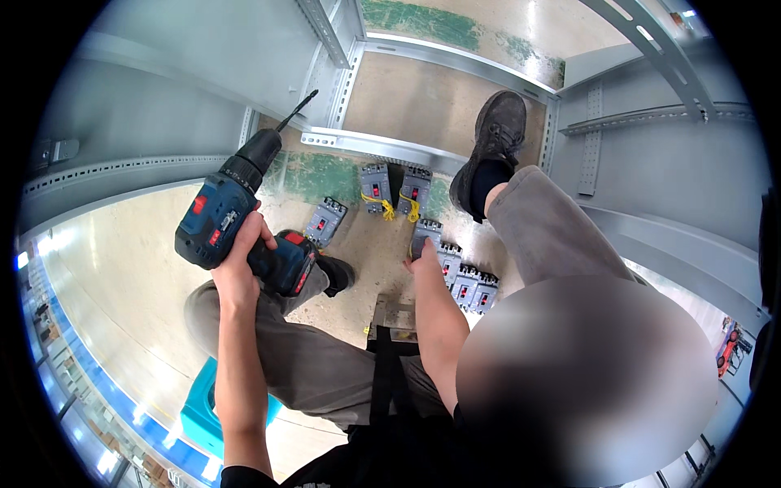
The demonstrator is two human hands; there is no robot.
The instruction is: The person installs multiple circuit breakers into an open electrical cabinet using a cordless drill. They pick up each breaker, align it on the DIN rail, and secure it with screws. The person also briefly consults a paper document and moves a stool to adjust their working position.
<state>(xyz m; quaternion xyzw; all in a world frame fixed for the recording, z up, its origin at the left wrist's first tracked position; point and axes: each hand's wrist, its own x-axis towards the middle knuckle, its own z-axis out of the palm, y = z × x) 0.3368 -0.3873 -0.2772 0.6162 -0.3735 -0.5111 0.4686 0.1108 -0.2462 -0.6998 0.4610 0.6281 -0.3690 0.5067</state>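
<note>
My left hand is wrapped round the grip of a blue and black cordless drill with red switches. A long dark bit points up and right from its chuck, clear of the metal frame. Low in the middle, my right hand reaches down to the floor, its fingers closed on a grey moulded-case circuit breaker. Beside that hand stand several more breakers in a cluster. Two others with yellow cords stand against the frame's crossbar, and another single breaker lies to their left.
Grey cabinet panels rise on the left and right. A perforated metal crossbar runs ahead, with my shoe beyond it on the right. A teal stool-like object stands lower left. A blurred oval covers the lower right.
</note>
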